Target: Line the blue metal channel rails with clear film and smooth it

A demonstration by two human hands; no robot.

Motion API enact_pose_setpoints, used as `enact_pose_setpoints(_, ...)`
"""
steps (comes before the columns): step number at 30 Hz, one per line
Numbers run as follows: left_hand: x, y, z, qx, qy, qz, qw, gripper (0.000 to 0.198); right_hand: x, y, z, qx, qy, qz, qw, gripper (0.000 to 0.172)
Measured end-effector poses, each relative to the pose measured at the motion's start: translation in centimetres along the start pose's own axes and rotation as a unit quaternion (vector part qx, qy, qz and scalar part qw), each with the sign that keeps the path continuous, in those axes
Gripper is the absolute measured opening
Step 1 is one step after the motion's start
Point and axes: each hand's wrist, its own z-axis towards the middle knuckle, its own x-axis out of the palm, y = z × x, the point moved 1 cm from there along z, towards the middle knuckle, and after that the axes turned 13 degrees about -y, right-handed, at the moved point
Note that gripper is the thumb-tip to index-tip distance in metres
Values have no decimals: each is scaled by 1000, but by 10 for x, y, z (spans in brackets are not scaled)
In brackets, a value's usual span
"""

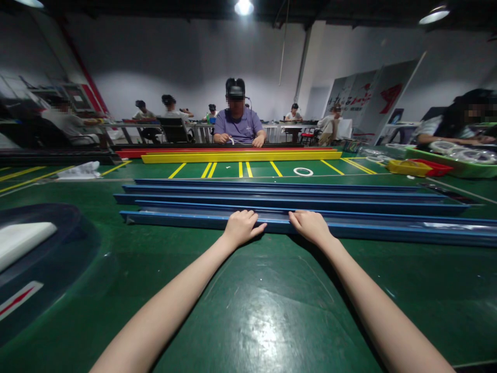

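Observation:
Both my hands are on the nearest long blue U-shaped channel (186, 220), which lies across the table. My left hand (241, 228) is closed over its near wall, the fingers curled into the trough and the thumb pointing right along the near side. A short way to the right, my right hand (311, 226) grips the same wall with its fingers hooked over the edge. The undersides of both hands are hidden. Just behind lie more blue channels (287, 200), parallel to the held one.
Yellow channel (240, 156) and red channel (128, 153) lie farther back before a seated person (238, 124). A white ring (303, 171) rests on the green table (264, 305). At right is a green tray (466, 168); at left, a white block (23, 241) on a dark round thing.

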Motion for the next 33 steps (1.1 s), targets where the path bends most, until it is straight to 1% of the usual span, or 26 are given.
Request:
enact_pose_setpoints(7,-1,1,1,-2,14,-4,1000,44,-2,0,1,-2,-3,7,1000,52)
enact_pose_setpoints(11,-2,1,1,-3,31,-15,999,42,-5,-1,1,-3,-11,12,1000,47)
enact_pose_setpoints(17,-3,1,2,-7,51,-25,998,41,-8,3,2,-2,-56,15,998,38)
enact_pose_setpoints(21,-7,2,6,-21,82,-41,996,42,-7,16,7,-21,-82,31,996,36)
enact_pose_setpoints(25,-12,3,13,-47,110,-45,992,45,-6,36,14,-34,-87,36,995,36)
enact_pose_setpoints(29,-16,8,15,-68,106,-30,992,42,-5,56,21,-23,-84,34,996,38)
enact_pose_setpoints(33,-19,20,9,-78,102,-8,992,38,-4,69,27,-10,-82,29,996,43)
